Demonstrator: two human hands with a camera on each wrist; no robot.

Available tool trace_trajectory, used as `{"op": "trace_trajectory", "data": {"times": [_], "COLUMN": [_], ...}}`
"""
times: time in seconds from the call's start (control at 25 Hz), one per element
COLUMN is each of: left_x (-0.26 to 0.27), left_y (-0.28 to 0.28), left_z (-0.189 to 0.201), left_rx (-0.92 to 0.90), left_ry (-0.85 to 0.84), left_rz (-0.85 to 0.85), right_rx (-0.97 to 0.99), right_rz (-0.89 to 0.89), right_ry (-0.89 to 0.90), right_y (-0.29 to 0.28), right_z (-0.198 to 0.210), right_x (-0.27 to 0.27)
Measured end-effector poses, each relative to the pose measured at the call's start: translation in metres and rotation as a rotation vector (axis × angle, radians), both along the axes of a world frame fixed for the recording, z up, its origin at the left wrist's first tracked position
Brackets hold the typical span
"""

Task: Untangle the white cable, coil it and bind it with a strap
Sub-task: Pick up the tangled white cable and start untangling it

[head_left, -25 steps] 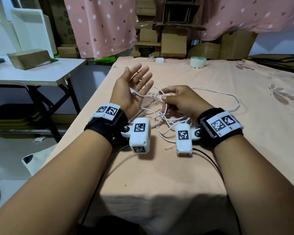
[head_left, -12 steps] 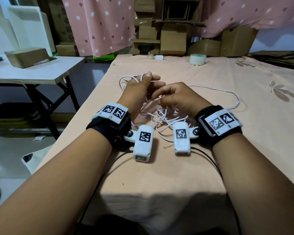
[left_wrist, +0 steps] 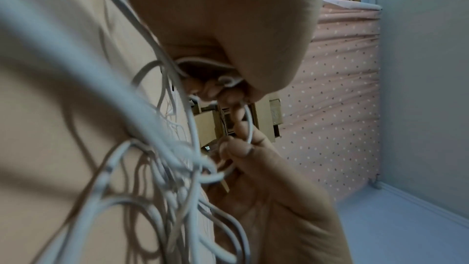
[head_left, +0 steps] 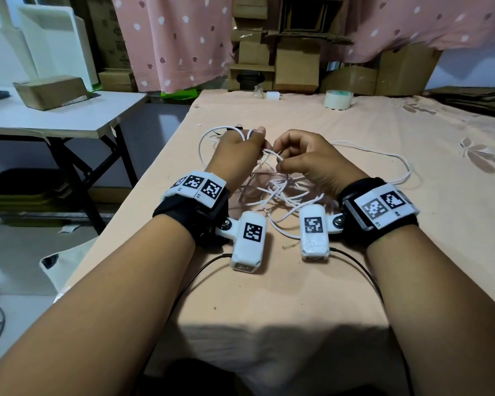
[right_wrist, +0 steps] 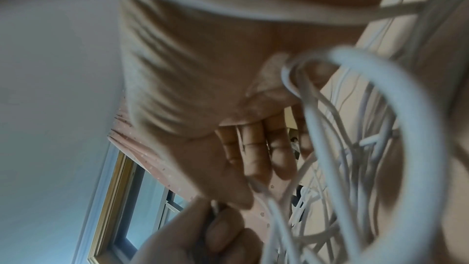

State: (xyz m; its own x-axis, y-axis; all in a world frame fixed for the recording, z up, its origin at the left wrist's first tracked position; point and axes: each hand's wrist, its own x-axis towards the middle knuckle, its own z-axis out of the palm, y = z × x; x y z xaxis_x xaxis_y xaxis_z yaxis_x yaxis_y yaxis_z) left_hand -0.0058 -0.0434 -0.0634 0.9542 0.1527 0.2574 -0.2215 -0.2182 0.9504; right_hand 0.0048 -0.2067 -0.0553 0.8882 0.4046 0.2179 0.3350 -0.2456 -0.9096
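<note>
The white cable [head_left: 277,192] lies in a loose tangle on the peach tablecloth, between and under both hands. One long loop [head_left: 406,172] trails off to the right. My left hand [head_left: 255,138] is curled, with strands looped over its fingers. My right hand [head_left: 279,160] pinches a strand close beside it. In the left wrist view the left fingers [left_wrist: 215,87] grip the cable [left_wrist: 152,168], and the right hand [left_wrist: 238,148] pinches a strand just below. The right wrist view is blurred, with cable loops [right_wrist: 380,107] in front of the palm. A small dark piece [head_left: 237,126] shows beyond the left hand.
A roll of tape [head_left: 338,99] and a small white block [head_left: 272,95] sit at the table's far edge [head_left: 240,92]. Cardboard boxes and a pink dotted curtain stand behind. To the left is a grey folding table [head_left: 69,118] with a cardboard box [head_left: 50,91].
My left hand, open and palm up a second ago, has turned over and curled round cable strands. The right hand has shifted slightly and still pinches the cable.
</note>
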Motion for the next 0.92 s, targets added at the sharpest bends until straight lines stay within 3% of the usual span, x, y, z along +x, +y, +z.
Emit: {"op": "trace_trajectory", "data": {"times": [0.32,0.44,0.56,0.72,0.92], "left_x": [-0.002,-0.002,-0.002,0.002,0.004], "left_y": [0.007,0.013,0.017,0.018,0.021], "left_z": [0.012,0.014,0.016,0.016,0.016], "left_rx": [-0.295,-0.366,-0.451,-0.482,-0.618], "left_ry": [-0.155,-0.193,-0.192,-0.143,-0.069], "left_rz": [0.251,0.376,0.479,0.514,0.54], "right_rx": [-0.076,-0.176,-0.238,-0.132,0.038], "right_rz": [0.236,0.211,0.019,-0.504,-0.767], "right_ry": [0.339,0.325,0.155,-0.09,-0.061], "right_y": [0.0,0.001,0.001,-0.007,-0.018], "right_z": [-0.008,-0.008,-0.008,-0.005,-0.002], "right_x": [-0.006,-0.006,-0.001,0.015,0.019]}}
